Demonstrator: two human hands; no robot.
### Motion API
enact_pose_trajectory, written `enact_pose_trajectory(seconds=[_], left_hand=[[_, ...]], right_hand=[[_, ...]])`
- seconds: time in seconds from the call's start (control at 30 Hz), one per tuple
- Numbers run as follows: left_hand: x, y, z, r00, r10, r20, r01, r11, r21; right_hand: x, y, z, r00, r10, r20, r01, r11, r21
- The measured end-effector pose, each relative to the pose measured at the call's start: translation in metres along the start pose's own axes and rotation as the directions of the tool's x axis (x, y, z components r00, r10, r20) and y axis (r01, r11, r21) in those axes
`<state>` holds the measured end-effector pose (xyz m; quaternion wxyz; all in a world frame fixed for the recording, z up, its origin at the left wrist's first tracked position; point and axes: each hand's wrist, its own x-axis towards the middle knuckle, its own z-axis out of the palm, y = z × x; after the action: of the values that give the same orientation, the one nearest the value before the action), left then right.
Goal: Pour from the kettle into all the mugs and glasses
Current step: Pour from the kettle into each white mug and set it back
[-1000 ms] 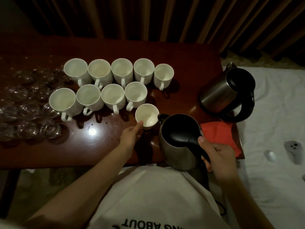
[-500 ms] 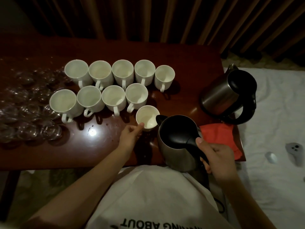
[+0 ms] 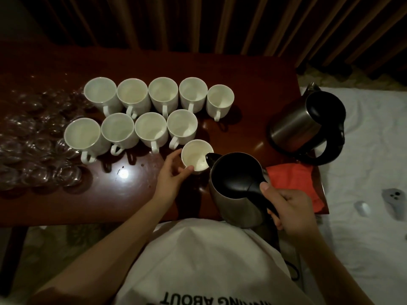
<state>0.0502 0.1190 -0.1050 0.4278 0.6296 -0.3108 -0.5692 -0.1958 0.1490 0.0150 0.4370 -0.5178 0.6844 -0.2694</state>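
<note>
We grip the kettle [image 3: 236, 188] by its black handle with our right hand [image 3: 288, 208], its spout over the near mug [image 3: 196, 155] on the bench [image 3: 253, 69], which our left hand [image 3: 172, 175] holds at the rim.

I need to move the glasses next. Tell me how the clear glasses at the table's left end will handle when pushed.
The clear glasses are probably fragile and likely to clink, since they stand packed together. They look short and wide, so they should slide rather than tip. The glossy table may let them skid easily.
</note>
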Motion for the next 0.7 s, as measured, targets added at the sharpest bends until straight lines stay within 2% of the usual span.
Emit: enact_pose_trajectory(seconds=[0.2,0.53,0.7], left_hand=[[0.001,-0.002,-0.002,0.999,0.043,0.018,-0.044,0.995,0.095],[0.0,0.001,-0.004,0.994,0.104,0.028,-0.107,0.981,0.16],[0.0,0.0,-0.005,0.992,0.12,0.031,-0.124,0.978,0.171]], right_hand=[[-0.001,-0.005,0.0,1.0,0.008,0.011,-0.008,1.0,-0.023],[0.0,-0.011,0.001,0.999,0.013,0.049,-0.012,1.0,-0.017],[0.002,-0.01,0.003,0.999,-0.015,0.039,0.018,0.997,-0.077]])
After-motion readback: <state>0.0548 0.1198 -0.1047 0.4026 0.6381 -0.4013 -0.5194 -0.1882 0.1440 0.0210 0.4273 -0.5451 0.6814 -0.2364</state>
